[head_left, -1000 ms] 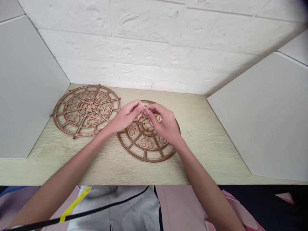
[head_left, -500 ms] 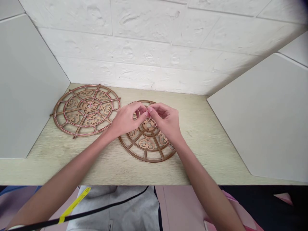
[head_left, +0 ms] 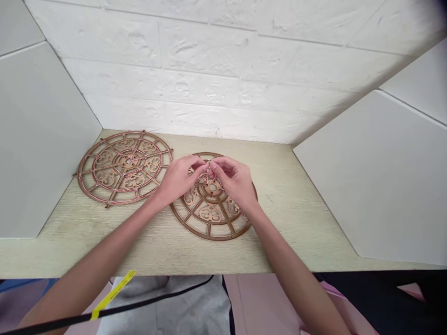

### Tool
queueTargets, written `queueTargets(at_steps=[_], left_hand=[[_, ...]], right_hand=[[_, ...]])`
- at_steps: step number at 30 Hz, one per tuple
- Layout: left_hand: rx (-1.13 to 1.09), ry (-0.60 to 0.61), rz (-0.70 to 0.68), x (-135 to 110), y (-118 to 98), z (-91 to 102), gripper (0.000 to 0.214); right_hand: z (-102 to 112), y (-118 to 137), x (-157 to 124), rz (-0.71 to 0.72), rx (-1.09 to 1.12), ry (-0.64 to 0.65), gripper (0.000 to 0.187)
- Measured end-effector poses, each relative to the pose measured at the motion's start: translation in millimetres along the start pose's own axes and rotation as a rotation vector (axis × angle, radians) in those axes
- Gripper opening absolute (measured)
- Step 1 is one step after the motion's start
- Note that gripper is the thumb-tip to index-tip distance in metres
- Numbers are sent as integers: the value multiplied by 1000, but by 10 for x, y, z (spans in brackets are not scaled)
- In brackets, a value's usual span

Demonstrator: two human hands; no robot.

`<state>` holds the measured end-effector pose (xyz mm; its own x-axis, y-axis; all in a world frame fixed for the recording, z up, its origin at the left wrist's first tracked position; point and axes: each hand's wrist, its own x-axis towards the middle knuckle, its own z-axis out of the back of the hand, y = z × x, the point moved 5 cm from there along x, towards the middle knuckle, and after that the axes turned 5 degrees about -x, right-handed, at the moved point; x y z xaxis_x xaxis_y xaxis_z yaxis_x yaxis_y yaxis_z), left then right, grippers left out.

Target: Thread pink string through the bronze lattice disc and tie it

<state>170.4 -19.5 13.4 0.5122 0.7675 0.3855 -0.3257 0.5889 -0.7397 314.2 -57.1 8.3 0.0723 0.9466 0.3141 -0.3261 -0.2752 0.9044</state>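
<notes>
Left hand [head_left: 179, 179] and right hand [head_left: 234, 181] both closed to a fingertip pinch on a thin pale strand [head_left: 209, 170] just above the hub of a brown fretwork wheel [head_left: 210, 213], best kept small and steady right over that hub, with a second, pink-strung wheel [head_left: 124, 163] just left of it on a pale wood shelf [head_left: 87, 242].

No readable text, labels, or signs

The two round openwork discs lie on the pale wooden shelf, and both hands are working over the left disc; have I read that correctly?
Not quite: the left hand and right hand are over the right disc, not the left disc, as the head view shows.
</notes>
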Motion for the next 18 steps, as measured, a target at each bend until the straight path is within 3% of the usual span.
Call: queueTargets(at_steps=[12,18], left_hand=[[0,18,-55,-28,-20,-30,27],[-165,62,4,-22,5,-52,31]], right_hand=[[-5,5,-14,90,-157,-22,23],[1,31,-33,138,-222,-45,22]])
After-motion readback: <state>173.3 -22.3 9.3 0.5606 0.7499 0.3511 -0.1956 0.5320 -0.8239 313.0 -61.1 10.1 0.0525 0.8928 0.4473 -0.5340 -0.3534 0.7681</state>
